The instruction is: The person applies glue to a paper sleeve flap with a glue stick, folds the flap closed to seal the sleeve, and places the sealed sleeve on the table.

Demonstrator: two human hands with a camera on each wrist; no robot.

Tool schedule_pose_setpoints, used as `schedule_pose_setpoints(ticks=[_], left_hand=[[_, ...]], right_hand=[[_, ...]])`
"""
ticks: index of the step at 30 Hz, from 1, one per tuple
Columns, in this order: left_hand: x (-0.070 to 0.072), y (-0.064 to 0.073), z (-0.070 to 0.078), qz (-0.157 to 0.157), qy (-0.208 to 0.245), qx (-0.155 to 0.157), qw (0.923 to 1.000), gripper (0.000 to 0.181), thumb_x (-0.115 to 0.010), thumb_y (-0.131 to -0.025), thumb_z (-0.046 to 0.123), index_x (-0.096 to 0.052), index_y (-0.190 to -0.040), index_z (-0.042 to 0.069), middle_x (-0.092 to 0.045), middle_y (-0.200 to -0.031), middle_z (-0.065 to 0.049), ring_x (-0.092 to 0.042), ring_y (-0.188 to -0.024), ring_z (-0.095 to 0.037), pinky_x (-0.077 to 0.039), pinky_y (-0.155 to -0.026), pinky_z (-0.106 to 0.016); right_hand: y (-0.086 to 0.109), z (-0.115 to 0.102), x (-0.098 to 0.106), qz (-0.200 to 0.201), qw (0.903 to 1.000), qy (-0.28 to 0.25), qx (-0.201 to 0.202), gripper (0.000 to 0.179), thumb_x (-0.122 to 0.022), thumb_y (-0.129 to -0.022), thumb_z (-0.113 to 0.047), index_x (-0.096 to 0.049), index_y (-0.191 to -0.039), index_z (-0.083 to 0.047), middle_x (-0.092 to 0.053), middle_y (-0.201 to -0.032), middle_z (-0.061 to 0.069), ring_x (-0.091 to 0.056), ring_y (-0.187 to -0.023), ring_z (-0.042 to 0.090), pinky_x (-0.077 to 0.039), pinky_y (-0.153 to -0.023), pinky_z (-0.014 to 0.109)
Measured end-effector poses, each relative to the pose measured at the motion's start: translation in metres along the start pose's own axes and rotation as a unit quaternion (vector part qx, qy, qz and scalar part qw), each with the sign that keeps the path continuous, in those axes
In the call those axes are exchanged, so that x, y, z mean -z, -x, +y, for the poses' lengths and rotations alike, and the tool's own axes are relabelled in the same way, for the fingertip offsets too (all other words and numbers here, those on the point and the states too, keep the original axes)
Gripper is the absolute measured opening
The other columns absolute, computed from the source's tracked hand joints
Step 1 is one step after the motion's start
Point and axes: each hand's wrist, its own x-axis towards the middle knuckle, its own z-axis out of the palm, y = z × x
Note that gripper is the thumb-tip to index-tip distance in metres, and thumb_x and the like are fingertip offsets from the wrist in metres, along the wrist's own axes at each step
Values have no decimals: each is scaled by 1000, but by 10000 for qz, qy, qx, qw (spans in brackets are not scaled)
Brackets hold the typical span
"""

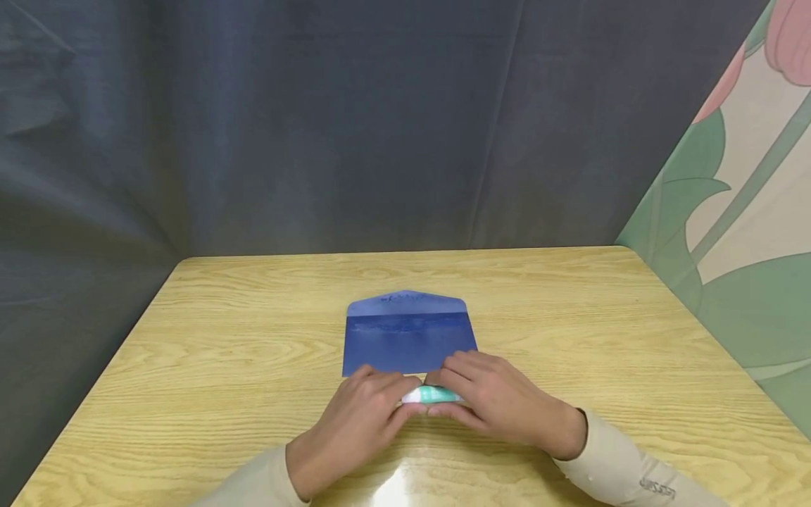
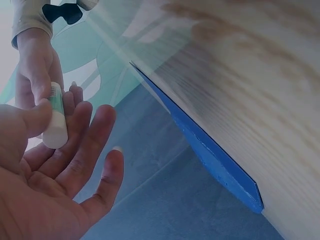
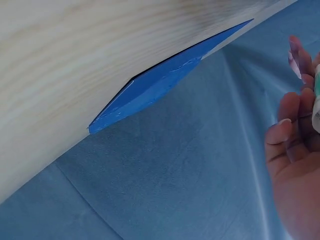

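Observation:
Between both hands lies a white-and-green glue stick (image 1: 436,394), held level just in front of a blue envelope (image 1: 405,345). My left hand (image 1: 362,410) pinches its white end between thumb and fingers, the other fingers spread loosely. From the opposite side, my right hand (image 1: 503,400) grips the green part. In the left wrist view the white end of the glue stick (image 2: 56,131) looks capped. The envelope lies flat, its flap (image 1: 405,303) unfolded toward the back, with dark, wet-looking streaks near the flap's tip. Only part of the glue stick shows in the right wrist view.
A light wood-grain table (image 1: 203,338) carries everything. Dark grey cloth (image 1: 355,127) hangs behind its far edge and along the left. At the right stands a panel (image 1: 728,232) with a green and pink flower pattern.

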Motion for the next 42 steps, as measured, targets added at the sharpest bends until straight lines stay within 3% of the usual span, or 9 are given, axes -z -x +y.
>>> schedule_pose_setpoints(ticks=[17,25,31,35,42], left_hand=[[-2,0,-1,151,-74,-121,9998,23,-62,-95,40,-70,-94,19,-74,-83,11,-63,-66,0,-39,-65,-19],[-1,1,-3,184,-141,-184,9996,24,-60,-97,41,-62,-83,21,-67,-74,14,-57,-64,1,-39,-66,-20],[-1,0,-4,195,-191,-278,9992,28,-58,-98,42,-56,-78,22,-55,-63,16,-45,-57,3,-36,-64,-20],[-1,0,-5,238,-247,-329,9989,28,-58,-98,42,-56,-78,22,-55,-64,16,-49,-58,2,-36,-64,-20],[-1,-1,-7,161,204,-441,9987,24,-59,-99,36,-59,-82,19,-56,-69,13,-39,-58,4,-31,-53,-10]], right_hand=[[1,-2,-1,-84,9994,335,47,32,-44,-106,-39,-63,-103,-14,-52,-82,-10,-41,-67,5,-39,-62,16],[1,-3,-4,-129,9987,497,-27,36,-38,-107,-41,-61,-98,-15,-51,-82,-10,-40,-68,4,-40,-61,18],[2,-3,-4,-98,9986,505,-77,36,-38,-107,-42,-59,-94,-16,-51,-80,-10,-40,-67,4,-38,-60,18],[2,-3,-3,-125,9989,443,-94,34,-40,-107,-41,-60,-94,-17,-51,-80,-11,-39,-67,3,-38,-60,17],[3,-3,-2,-210,9990,343,-172,30,-43,-106,-39,-60,-94,-17,-49,-78,-11,-36,-67,2,-36,-60,15]])
